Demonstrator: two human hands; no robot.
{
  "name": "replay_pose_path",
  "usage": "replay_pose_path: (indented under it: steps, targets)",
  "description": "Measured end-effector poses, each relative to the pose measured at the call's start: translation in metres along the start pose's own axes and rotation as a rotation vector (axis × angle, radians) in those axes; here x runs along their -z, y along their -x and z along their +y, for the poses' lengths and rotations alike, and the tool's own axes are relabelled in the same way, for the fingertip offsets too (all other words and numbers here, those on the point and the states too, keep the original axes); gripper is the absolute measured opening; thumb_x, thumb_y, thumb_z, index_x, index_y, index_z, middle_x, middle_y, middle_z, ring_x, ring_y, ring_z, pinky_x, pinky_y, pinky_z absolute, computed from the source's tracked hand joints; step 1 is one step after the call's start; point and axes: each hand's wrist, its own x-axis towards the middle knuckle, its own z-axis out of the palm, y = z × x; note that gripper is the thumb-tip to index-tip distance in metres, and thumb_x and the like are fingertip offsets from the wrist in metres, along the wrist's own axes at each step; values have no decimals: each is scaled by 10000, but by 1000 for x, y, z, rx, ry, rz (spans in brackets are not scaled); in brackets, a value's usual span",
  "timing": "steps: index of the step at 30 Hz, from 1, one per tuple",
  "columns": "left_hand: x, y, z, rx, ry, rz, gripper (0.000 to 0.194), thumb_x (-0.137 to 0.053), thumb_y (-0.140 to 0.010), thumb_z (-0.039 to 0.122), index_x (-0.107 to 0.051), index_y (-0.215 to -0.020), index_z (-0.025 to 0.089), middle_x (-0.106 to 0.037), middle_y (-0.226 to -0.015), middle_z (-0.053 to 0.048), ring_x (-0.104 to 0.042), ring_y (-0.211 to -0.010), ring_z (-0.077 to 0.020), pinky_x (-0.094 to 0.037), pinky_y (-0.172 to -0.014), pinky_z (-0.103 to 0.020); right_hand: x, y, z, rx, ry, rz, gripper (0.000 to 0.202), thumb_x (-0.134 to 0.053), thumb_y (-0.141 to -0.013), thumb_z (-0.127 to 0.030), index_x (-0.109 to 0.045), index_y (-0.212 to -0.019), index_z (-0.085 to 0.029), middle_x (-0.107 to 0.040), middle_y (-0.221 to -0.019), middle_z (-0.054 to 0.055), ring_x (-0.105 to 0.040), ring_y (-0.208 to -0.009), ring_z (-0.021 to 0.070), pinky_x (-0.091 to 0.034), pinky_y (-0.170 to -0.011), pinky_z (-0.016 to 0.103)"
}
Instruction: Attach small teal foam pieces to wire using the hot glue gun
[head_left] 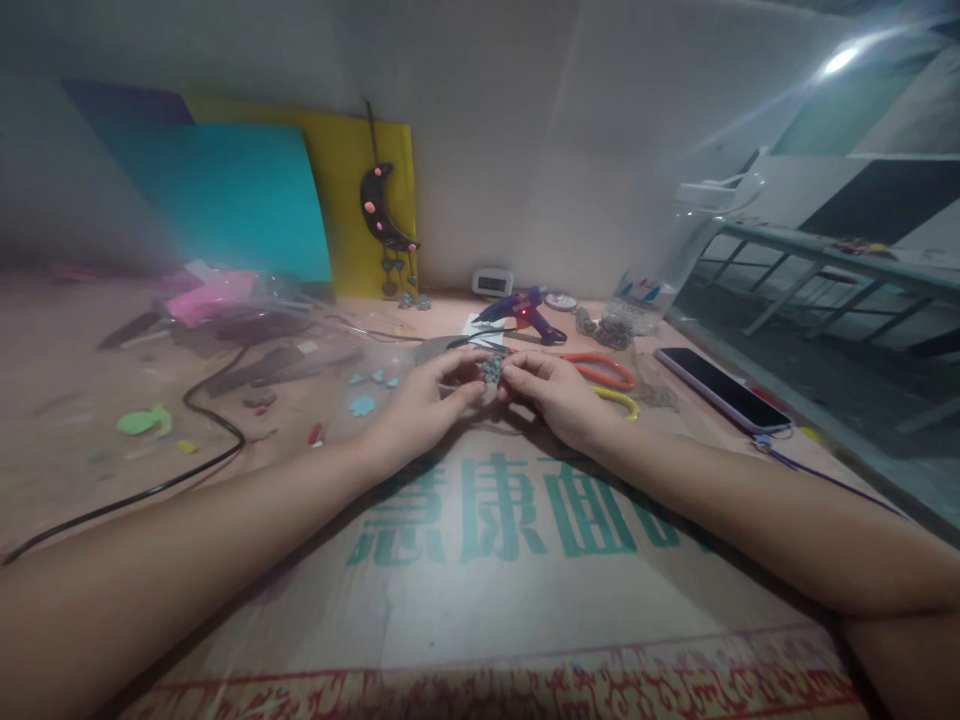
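Observation:
A small blue-grey flower-like craft piece (pixel 491 371) is pinched between the fingertips of both my hands, above the table's middle. My left hand (pixel 442 392) holds its left side, with thumb and fingers closed. From the right, my right hand (pixel 541 390) grips it with thumb and index finger. The fingers cover part of the piece. Just beyond lies a dark blue glue gun (pixel 525 308) with a small red light on. Scissors with an orange handle (pixel 604 368) and a yellow handle (pixel 621 402) lie by my right hand, their blades mostly hidden.
Pale blue cut-outs (pixel 363 406) lie to the left, near a black cable (pixel 214 400). A phone (pixel 720 388) rests at the right edge. Behind stand a small digital clock (pixel 493 281), a plastic container (pixel 637 300) and a crescent-moon ornament (pixel 381 215) against yellow card (pixel 345 200).

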Motion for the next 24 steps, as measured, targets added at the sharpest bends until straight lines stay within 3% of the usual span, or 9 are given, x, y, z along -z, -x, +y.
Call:
replay_pose_path:
  steps: [4, 8, 11, 15, 18, 20, 24]
  targets:
    - [0, 1, 5, -115, -42, -37, 348, -561, -905, 255, -625, -1245, 216, -626, -1293, -67, -595, -1133, -204, -459, -961, -310, 2, 0, 1, -9, 27, -84, 263, -774, -762, -382, -626, -767, -164, -655, -723, -7, -607, -689, 111, -488, -696, 249]
    - [0, 2, 5, -192, -88, -32, 190, -593, -894, 297, -692, -1030, 208, -662, -1109, -56, -607, -1042, -190, -467, -918, -299, 1, 2, 0, -42, 125, -113, 252, -777, -752, -383, -650, -803, -172, -647, -749, -16, -590, -686, 108, -469, -667, 242]
    - [1, 2, 5, -157, -103, 5, 155, -620, -872, 333, -674, -884, 189, -664, -961, -35, -612, -935, -182, -474, -860, -296, -1, 3, -7, -61, 252, -125, 267, -701, -808, -432, -657, -858, -173, -650, -772, 4, -592, -690, 127, -472, -654, 263]
    - [2, 1, 2, 20, 37, 27, 226, -599, -878, 395, -647, -935, 182, -682, -907, -25, -628, -828, -171, -486, -769, -294, 6, 3, -39, 78, 625, -119, 268, -591, -876, -419, -664, -993, -189, -688, -985, 56, -634, -888, 183, -490, -799, 320]
    - [2, -2, -4, 109, 107, 65, 242, -631, -848, 404, -642, -927, 176, -696, -921, -31, -636, -830, -176, -486, -772, -305, 28, 2, -72, 190, 1053, -179, 287, -559, -888, -418, -673, -1055, -213, -691, -1076, 65, -623, -980, 216, -469, -832, 330]
    - [2, -3, -7, 139, 124, 83, 235, -655, -827, 393, -648, -919, 177, -701, -929, -31, -638, -847, -178, -486, -781, -307, 50, 0, -86, 212, 1367, -215, 302, -561, -877, -443, -679, -1056, -231, -694, -1047, 70, -623, -940, 231, -455, -767, 321]
    - [1, -4, -10, 173, 186, 93, 253, -680, -799, 388, -652, -936, 177, -703, -947, -36, -641, -871, -179, -497, -786, -309, 94, -10, -86, 46, 1721, -177, 449, -611, -802, -528, -653, -1161, -263, -707, -986, 79, -621, -725, 219, -370, -574, 282]
